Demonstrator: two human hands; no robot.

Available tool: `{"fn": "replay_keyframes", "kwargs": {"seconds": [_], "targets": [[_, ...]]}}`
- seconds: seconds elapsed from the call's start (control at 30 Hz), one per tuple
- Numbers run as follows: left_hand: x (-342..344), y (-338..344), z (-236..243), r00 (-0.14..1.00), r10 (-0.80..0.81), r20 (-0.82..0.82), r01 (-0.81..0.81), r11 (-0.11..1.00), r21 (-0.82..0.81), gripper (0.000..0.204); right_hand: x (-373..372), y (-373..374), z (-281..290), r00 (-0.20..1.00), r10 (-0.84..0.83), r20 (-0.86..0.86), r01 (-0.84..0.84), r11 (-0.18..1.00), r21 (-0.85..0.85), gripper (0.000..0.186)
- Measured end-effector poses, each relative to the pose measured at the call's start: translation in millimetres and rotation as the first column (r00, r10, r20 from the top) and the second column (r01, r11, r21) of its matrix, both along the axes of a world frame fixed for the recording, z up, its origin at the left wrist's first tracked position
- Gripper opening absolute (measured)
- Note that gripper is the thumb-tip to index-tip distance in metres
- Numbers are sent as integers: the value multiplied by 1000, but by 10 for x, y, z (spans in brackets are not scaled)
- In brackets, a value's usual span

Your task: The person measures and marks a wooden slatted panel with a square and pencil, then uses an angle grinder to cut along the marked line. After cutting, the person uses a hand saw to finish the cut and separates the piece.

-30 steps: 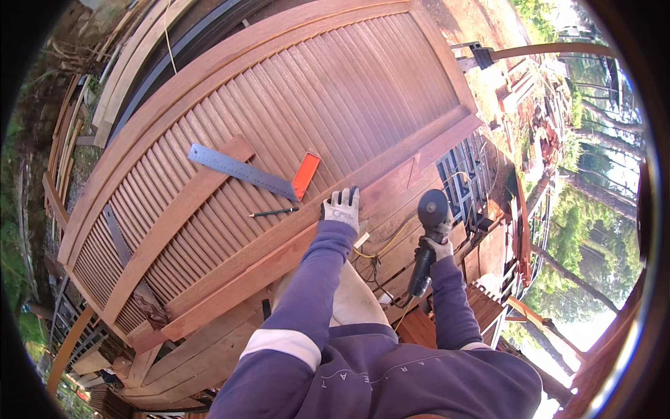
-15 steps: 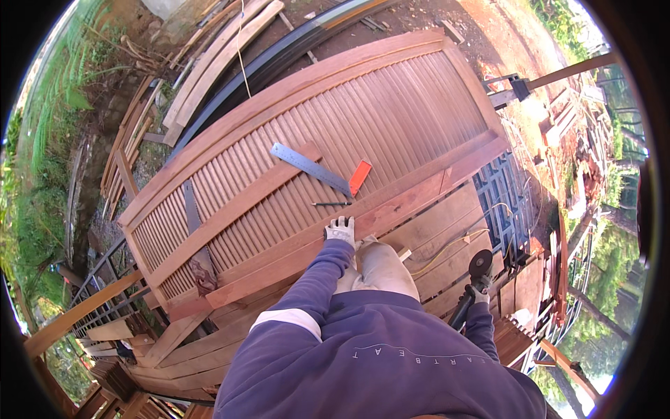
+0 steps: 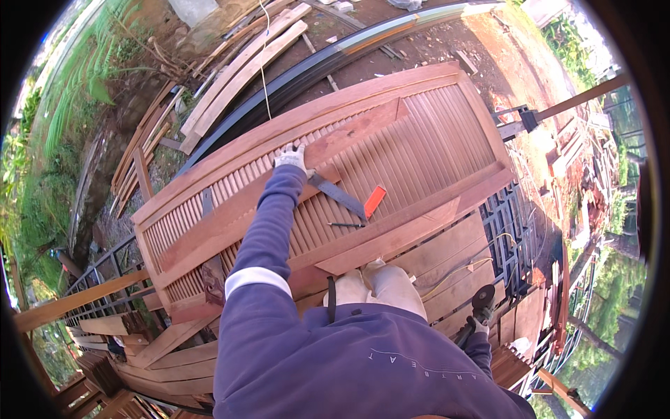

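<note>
A large louvered wooden panel (image 3: pixel 447 133) lies in front of me. My left hand (image 3: pixel 289 159), in a pale glove, is closed over the far edge of a long wooden board (image 3: pixel 359 134) lying across the slats. A try square with an orange handle (image 3: pixel 375 201) rests beside it, its steel blade partly under a board. Close to that is a dark pencil (image 3: pixel 345 225). What looks like a handsaw (image 3: pixel 213 278) sticks out from beneath the boards at the left. Low on the right, my gloved right hand (image 3: pixel 480 325) grips an angle grinder (image 3: pixel 483 299), its disc pointing away from me.
Another board (image 3: pixel 398 237) with an angled end lies along the panel's near edge. Planks (image 3: pixel 447 244) and a dark metal grating (image 3: pixel 499 223) are below it. A yellow cord (image 3: pixel 447 276) crosses the planks. Stacked timber (image 3: pixel 244 80) and long dark beams (image 3: pixel 293 87) lie beyond the panel.
My left hand has moved from the near edge out over the slats. A long board now lies there, partly covering the square's blade. The grinder stays low on the right.
</note>
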State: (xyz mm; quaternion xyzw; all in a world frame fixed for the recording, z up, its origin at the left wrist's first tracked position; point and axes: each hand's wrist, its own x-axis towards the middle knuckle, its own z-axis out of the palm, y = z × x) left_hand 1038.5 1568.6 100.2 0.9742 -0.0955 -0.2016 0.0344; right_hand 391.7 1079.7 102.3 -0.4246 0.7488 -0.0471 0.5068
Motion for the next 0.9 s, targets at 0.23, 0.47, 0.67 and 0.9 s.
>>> {"fn": "replay_keyframes", "kwargs": {"seconds": [0.23, 0.47, 0.67, 0.9], "targets": [[561, 285, -560, 995, 96, -27, -94, 993, 69, 97, -932, -346, -353, 991, -6, -137, -16, 987, -159, 43], [487, 483, -885, 989, 135, -53, -130, 987, 90, 97, -462, 180, 103, 998, -18, -52, 14, 997, -70, 48], [179, 619, -1012, 954, 233, 190, -219, 971, -91, 85, -474, 158, 47, 1000, -10, -9, 9, 994, -105, 41], [-907, 965, -824, 975, 177, -135, -159, 979, 130, 93, -52, 354, 177, 1000, -30, -2, 30, 1000, 2, 38]]}}
